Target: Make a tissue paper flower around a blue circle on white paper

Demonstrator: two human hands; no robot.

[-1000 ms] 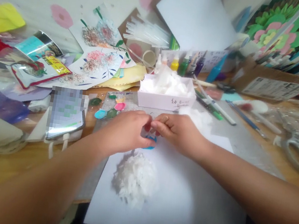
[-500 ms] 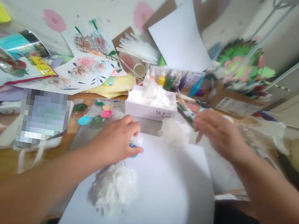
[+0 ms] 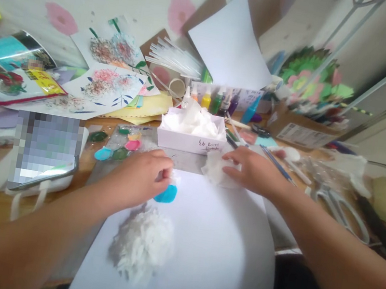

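My left hand [image 3: 150, 172] is curled above the top left of a white paper sheet [image 3: 212, 255]. Its fingers are closed, and a pale, whitish bit shows by the fingertips, too blurred to name. Just below them lies a bright blue patch [image 3: 166, 194], perhaps paint. My right hand [image 3: 247, 170] has its fingers apart over a crumpled white tissue [image 3: 213, 168] at the sheet's top edge, the fingertips at or on it. On the sheet's left part sits a fluffy white ball of tissue-like pieces [image 3: 142, 244].
Behind the sheet stands a white box [image 3: 189, 143] filled with tissues, with paint bottles [image 3: 218, 102] at its back. Small coloured paint dishes [image 3: 132, 144] lie left. A phone [image 3: 48, 156] rests further left; scissors [image 3: 340, 207] and a brush [image 3: 278, 164] lie right.
My right hand has come left and down to the crumpled tissue. My left hand has shifted slightly left, its thumb off the blue patch, which now shows more. The view has turned slightly right.
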